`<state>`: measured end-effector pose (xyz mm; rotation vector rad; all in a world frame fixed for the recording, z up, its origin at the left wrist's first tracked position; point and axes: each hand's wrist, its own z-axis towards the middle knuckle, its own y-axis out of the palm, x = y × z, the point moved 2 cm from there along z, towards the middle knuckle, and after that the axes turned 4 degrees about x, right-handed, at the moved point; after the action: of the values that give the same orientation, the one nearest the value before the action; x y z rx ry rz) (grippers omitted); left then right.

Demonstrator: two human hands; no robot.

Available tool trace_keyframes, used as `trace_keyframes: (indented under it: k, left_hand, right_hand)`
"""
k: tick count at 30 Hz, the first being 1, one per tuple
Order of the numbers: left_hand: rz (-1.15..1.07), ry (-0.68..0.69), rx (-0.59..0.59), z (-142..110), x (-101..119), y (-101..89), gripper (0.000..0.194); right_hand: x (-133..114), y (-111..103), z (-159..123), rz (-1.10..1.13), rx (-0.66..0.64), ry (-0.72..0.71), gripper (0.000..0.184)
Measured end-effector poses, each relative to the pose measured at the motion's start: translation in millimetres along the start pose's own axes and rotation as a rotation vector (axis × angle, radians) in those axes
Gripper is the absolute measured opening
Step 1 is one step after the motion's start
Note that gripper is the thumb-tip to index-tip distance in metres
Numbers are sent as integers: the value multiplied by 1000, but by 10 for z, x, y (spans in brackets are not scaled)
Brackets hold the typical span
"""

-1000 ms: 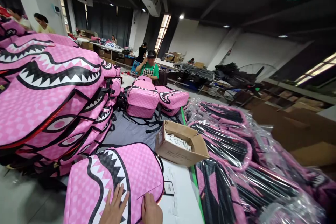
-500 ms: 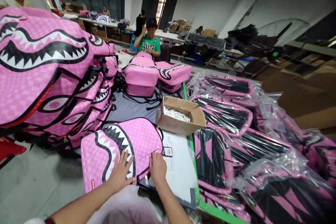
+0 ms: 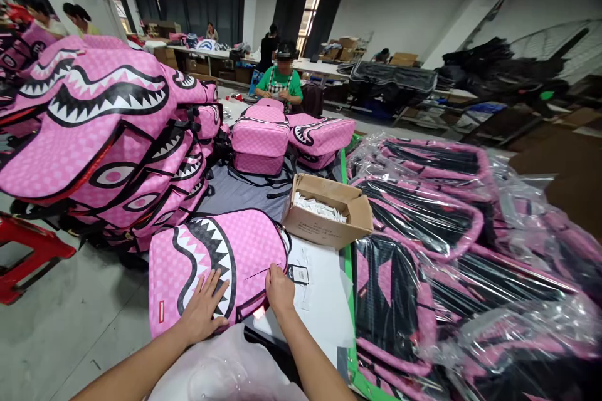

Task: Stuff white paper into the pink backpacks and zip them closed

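Note:
A pink checkered backpack (image 3: 251, 238) with a black-and-white shark mouth lies flat in front of me. My left hand (image 3: 203, 308) rests on the printed teeth, fingers spread. At the bag's right edge, the fingers of my right hand (image 3: 281, 291) are curled and pressed together on the pink fabric. A thin dark line or crease runs left from those fingertips; I cannot tell which. The fingertips themselves are partly hidden. Just right of that hand lies a black-bordered white tag (image 3: 298, 274) on the white sheet (image 3: 324, 294).
Behind the bag stands an open cardboard box (image 3: 310, 229) of small white packets. Pink backpacks (image 3: 113, 163) are piled at left, and plastic-wrapped ones (image 3: 399, 294) lie past the green edge (image 3: 348, 301). A red stool (image 3: 32, 250) is at left. A person in green (image 3: 295, 91) sits across.
The view has shifted a little, so more of the left side shows. Both hands stay on the backpack in nearly the same places. The person across has lowered a raised hand.

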<state>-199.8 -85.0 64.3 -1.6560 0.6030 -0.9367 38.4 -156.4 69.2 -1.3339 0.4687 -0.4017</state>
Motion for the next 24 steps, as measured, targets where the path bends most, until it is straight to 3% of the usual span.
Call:
trace_keyframes:
  k: [4,8,11,13,15,19,21,24]
  left_hand:
    - [46,-74,16,-186,-7,-44,94]
    - [155,-250,65,-315,-20,-153,101]
    - [209,-261,-2,-351,-22,-191,107]
    - [233,-241,-45,-367,-22,-198,108]
    - [250,-231,-59,-377,-31,-195,106]
    - [244,-222,-41,-387,-49,-177,99]
    - [232,-224,-18,-406,-39,-171,96]
    - [194,-251,-15,-423,-37,-87,94]
  right_hand:
    - [29,-47,28,105,2,36,21]
    - [163,32,35,263,-45,50,29]
    - [285,85,-109,556,133,6,30]
    - [296,96,-336,688,173,-40,31]
    - [204,124,-625,754,75,-34,30]
    - [-216,249,-1078,843,-194,71,26]
    - [-411,316,-1161,853,-189,101,27]
    - [-560,471,-1166,857,-68,77,29]
